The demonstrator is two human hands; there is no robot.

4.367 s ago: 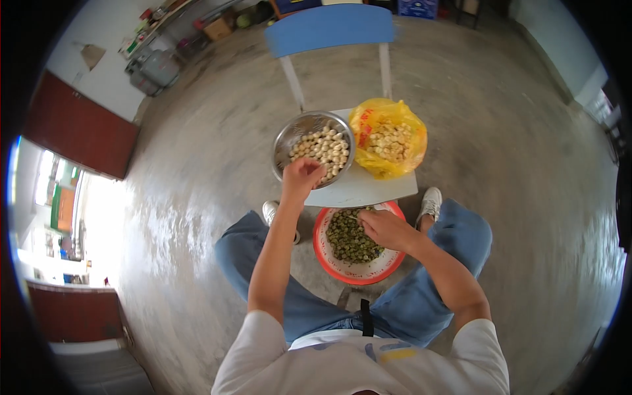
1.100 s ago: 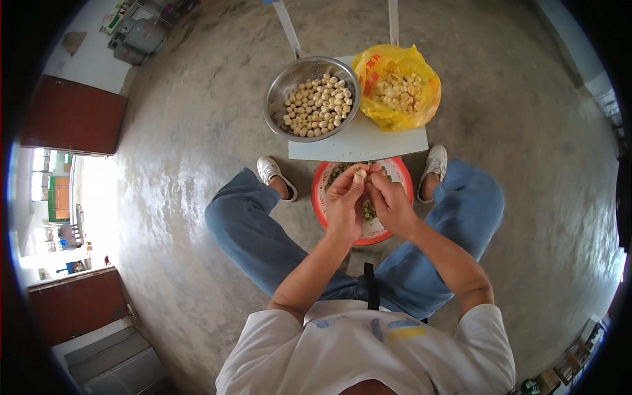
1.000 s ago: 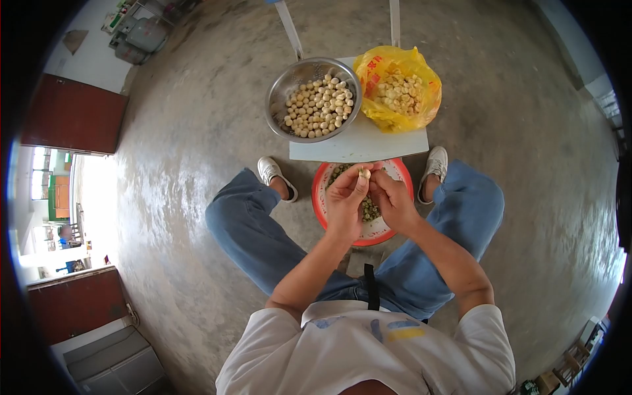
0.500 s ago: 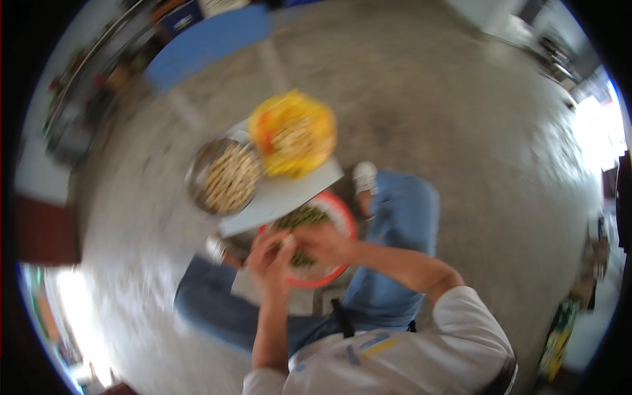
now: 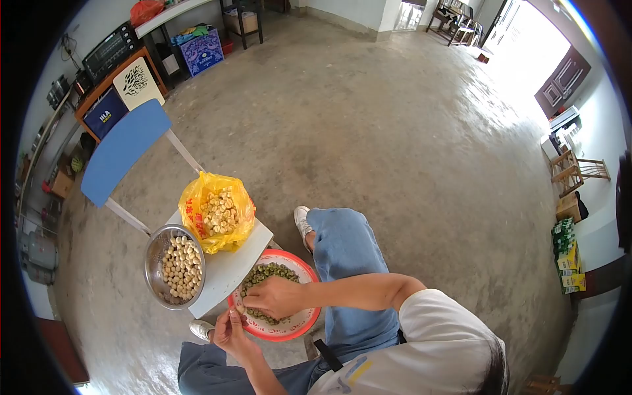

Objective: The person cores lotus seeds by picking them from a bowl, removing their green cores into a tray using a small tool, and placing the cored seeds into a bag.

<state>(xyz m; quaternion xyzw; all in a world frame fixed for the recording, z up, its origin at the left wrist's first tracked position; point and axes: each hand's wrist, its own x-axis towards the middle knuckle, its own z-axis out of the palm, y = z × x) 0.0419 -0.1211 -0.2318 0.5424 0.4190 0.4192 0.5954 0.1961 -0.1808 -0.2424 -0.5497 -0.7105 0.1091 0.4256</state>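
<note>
My left hand (image 5: pixel 235 337) is closed in a pinch at the lower left rim of a red-rimmed basin (image 5: pixel 312 289), with a small pale round piece at its fingertips. Over the basin is my right hand (image 5: pixel 277 297), fingers drawn together and pointing left; what they hold, if anything, is too small to make out. Green pieces (image 5: pixel 272 268) lie in the basin around and below it. A metal colander (image 5: pixel 153 266) of pale round pieces (image 5: pixel 182 268) rests on the chair seat (image 5: pixel 227 280). Beside it, an open yellow bag (image 5: pixel 237 240) contains pale, irregular pieces (image 5: pixel 220 212).
The chair's blue backrest (image 5: pixel 126 153) rises at the left. Farther back are a purple box (image 5: pixel 202 52) and a dark appliance (image 5: pixel 110 50). A wooden stool (image 5: pixel 571 172) and green and yellow packages (image 5: pixel 567 260) line the right side.
The view has swung right, bringing the doorway into sight. My hands, close together before, are now slightly apart, with the right reaching down over the green pieces and the left at the rim.
</note>
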